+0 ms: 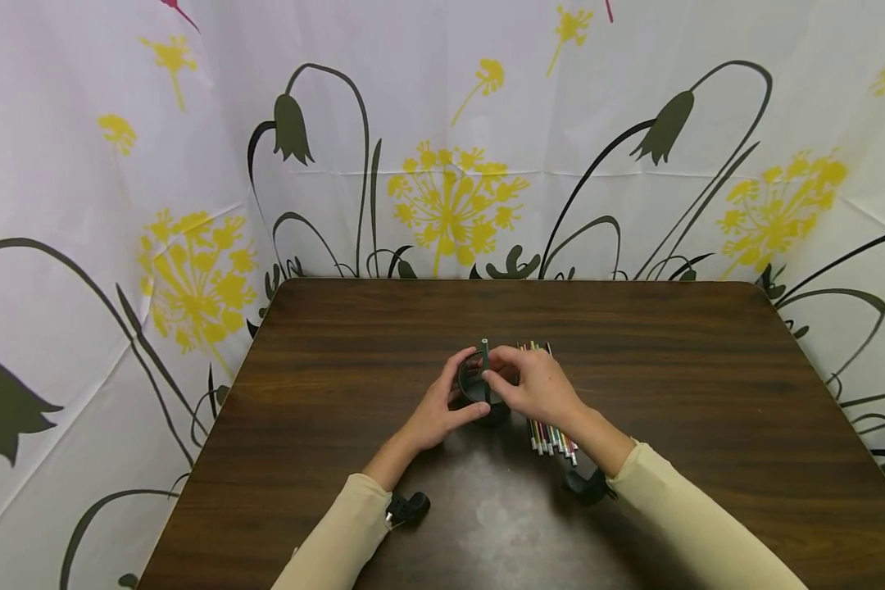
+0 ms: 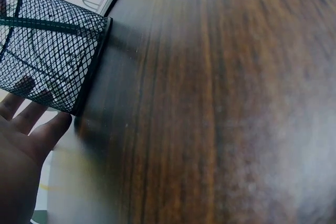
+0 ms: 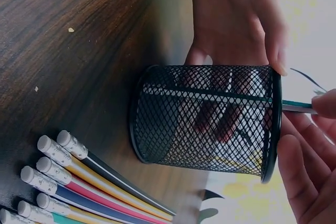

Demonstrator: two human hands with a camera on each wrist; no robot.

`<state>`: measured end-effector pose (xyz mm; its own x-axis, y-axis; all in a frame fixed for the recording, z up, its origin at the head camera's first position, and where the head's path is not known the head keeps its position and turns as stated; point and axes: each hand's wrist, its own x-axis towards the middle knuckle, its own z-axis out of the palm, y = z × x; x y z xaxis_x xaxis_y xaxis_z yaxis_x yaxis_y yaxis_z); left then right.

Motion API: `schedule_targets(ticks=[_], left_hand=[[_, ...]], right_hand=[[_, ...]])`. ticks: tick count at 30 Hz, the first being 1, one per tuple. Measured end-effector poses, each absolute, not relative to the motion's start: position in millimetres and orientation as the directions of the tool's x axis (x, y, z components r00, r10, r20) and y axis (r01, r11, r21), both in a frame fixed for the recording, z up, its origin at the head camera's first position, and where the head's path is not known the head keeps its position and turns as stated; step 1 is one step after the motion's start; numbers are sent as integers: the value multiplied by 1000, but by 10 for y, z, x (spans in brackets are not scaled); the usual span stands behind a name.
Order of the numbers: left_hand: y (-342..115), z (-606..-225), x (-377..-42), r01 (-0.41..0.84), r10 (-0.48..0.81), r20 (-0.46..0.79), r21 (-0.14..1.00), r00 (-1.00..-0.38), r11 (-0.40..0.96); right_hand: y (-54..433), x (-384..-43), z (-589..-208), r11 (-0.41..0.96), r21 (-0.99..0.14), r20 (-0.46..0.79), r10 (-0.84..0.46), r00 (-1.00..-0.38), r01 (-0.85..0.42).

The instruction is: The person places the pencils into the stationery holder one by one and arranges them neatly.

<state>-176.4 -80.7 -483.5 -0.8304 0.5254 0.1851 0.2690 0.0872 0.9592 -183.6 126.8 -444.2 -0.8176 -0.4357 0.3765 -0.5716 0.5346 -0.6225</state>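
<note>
A black wire-mesh pencil cup [image 1: 494, 415] stands upright on the table. My left hand [image 1: 437, 414] holds it from the left, thumb near the rim and fingers around the far side; the mesh partly covers those fingers in the right wrist view. My right hand [image 1: 538, 383] pinches a dark green pencil [image 3: 297, 107] between thumb and fingers at the cup's mouth. The pencil stands upright, its lower part down inside the cup. Beside the cup, under the right forearm, lies a row of several coloured pencils [image 3: 100, 179] with white erasers and silvery ferrules.
The brown wood-grain table [image 1: 324, 352] reaches back to a white curtain [image 1: 442, 98] printed with flowers. Black wrist devices [image 1: 410, 509] sit on both forearms close over the table. Two tiny pale crumbs [image 3: 71, 30] lie on the tabletop.
</note>
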Motion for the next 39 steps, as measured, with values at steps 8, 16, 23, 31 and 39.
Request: schedule_targets(ticks=[8,16,23,31,39], left_hand=[[-810,-4848,-1759,260,524,178,962,-833,86],[-801,-4875,-1766,266,524,181,960,-832,92],[-805,-4873,-1761,268,530,174,958,-830,105],[-802,-4884,-1770,274,529,183,957,-828,98],[-806,-4956,-1805,273,544,165,954,-823,124]], right_hand=[[1244,-1895,-4427,540,-658,357,-389,-849,-524],[1208,-1966,-4438,575,-671,340,-323,-883,-469],[1165,-2017,-4466,617,-665,327,-265,-907,-420],[1091,-2050,-4491,687,-607,353,-218,-910,-400],[1050,-2072,-4477,752,-546,333,-211,-919,-370]])
